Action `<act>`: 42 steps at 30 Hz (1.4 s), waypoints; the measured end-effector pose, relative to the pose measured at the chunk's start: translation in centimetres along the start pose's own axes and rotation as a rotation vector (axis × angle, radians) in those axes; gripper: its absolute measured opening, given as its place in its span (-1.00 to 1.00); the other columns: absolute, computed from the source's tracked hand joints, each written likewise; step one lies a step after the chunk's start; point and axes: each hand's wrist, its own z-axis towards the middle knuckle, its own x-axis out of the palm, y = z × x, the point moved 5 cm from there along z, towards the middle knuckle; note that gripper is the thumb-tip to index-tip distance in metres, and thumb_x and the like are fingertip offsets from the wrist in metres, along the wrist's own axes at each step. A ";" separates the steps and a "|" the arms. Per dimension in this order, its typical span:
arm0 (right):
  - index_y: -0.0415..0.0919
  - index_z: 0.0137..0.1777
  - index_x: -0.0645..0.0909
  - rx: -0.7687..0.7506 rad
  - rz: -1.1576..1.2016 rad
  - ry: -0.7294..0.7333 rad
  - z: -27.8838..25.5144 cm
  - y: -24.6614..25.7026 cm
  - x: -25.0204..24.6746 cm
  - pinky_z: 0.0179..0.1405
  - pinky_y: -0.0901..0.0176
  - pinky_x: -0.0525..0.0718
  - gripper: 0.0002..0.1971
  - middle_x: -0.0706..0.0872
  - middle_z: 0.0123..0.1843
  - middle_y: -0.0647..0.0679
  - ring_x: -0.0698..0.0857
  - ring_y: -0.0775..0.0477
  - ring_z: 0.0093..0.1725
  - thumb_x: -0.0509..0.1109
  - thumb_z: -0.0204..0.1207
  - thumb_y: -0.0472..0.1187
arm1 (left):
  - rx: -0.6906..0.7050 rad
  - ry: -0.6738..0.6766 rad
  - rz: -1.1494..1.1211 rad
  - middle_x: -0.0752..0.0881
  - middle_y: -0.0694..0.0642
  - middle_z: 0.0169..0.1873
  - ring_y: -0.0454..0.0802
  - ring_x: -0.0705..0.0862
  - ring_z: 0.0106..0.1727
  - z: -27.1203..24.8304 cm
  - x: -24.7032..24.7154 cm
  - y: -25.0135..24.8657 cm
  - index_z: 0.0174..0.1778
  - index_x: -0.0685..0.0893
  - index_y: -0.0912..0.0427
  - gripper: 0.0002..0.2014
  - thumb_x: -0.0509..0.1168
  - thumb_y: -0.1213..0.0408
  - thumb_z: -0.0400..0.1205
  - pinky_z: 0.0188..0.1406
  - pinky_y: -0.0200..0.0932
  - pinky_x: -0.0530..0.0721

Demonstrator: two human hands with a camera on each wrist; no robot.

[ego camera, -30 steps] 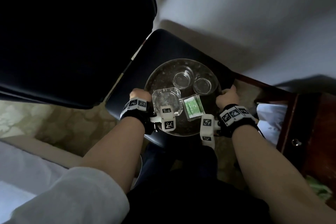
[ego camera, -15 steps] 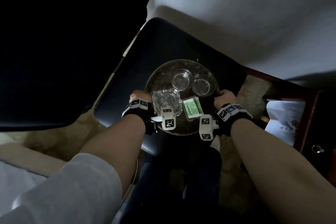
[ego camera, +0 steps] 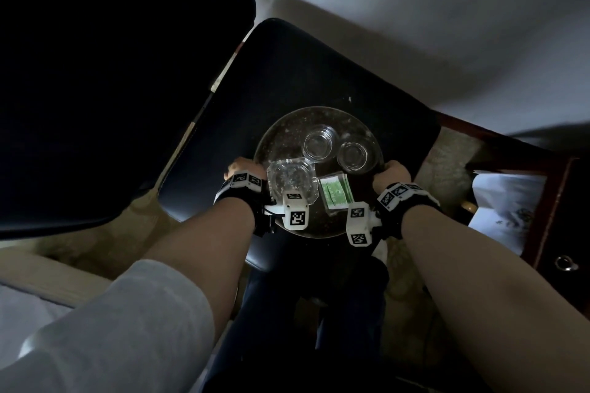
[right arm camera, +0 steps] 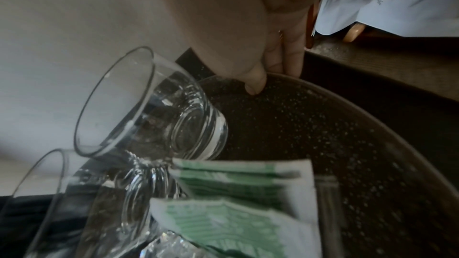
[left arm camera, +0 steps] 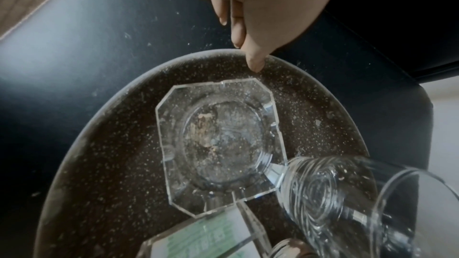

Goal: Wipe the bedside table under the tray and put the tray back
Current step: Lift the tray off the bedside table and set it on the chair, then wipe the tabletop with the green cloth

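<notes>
I see a round dark speckled tray (ego camera: 287,137) above a dark chair seat (ego camera: 303,73); whether it rests on the seat I cannot tell. My left hand (ego camera: 242,169) grips its left rim and my right hand (ego camera: 391,174) its right rim. The left wrist view shows my thumb (left arm camera: 255,60) on the tray rim (left arm camera: 99,125), with fingers underneath. In the right wrist view my thumb (right arm camera: 255,83) lies inside the tray's edge (right arm camera: 323,125). On the tray stand a glass ashtray (ego camera: 292,180), two clear glasses (ego camera: 317,143) (ego camera: 352,155) and green packets (ego camera: 336,196).
The dark red wooden bedside table (ego camera: 549,233) with a round drawer knob (ego camera: 565,263) stands at the right, white paper (ego camera: 504,201) beside it. A large dark chair back (ego camera: 111,73) fills the upper left. Pale carpet (ego camera: 447,163) shows between chair and table.
Both hands have carried the tray a little farther over the chair seat. The view has swung, so the bedside table now sits nearer the right edge.
</notes>
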 end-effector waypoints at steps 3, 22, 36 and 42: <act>-0.36 0.40 0.42 0.021 0.025 -0.025 -1.1 0.4 -1.1 0.25 -0.02 0.55 -0.58 0.50 0.42 -0.31 0.54 -0.32 0.36 0.26 0.53 -0.38 | -0.024 -0.026 -0.011 0.59 0.22 0.33 0.21 0.57 0.35 -1.4 -1.4 -0.4 0.34 0.57 0.25 -0.58 0.15 0.06 0.67 0.23 -0.03 0.57; -0.19 0.05 0.67 -0.422 0.291 -0.053 -18.5 4.4 -13.9 0.31 -0.08 0.63 -0.86 0.74 0.16 -0.17 0.70 -0.17 0.17 0.36 0.55 -0.20 | 0.668 -0.033 0.128 0.71 0.13 0.11 0.08 0.69 0.15 -20.4 -10.9 -10.0 0.10 0.63 0.18 -0.81 0.25 0.27 0.59 0.11 -0.09 0.63; -0.18 0.32 0.56 -0.501 0.085 -0.060 -26.9 -1.5 -18.2 0.26 0.04 0.65 -0.67 0.64 0.29 -0.13 0.66 -0.13 0.21 0.35 0.57 -0.16 | 0.911 0.065 0.746 0.64 0.12 -0.30 0.09 0.65 -0.18 -31.7 -7.9 -12.5 -0.34 0.54 0.17 -0.83 0.28 0.16 0.50 -0.28 -0.10 0.56; -0.15 0.31 0.57 -0.466 0.097 -0.066 -27.4 -6.5 -18.6 0.03 0.20 0.57 -0.65 0.66 0.25 -0.08 0.66 -0.06 0.19 0.40 0.54 -0.16 | 0.970 0.108 0.833 0.72 0.20 0.01 0.16 0.69 0.07 -35.2 -4.6 -12.6 0.02 0.64 0.26 -0.75 0.27 0.14 0.58 0.01 -0.04 0.64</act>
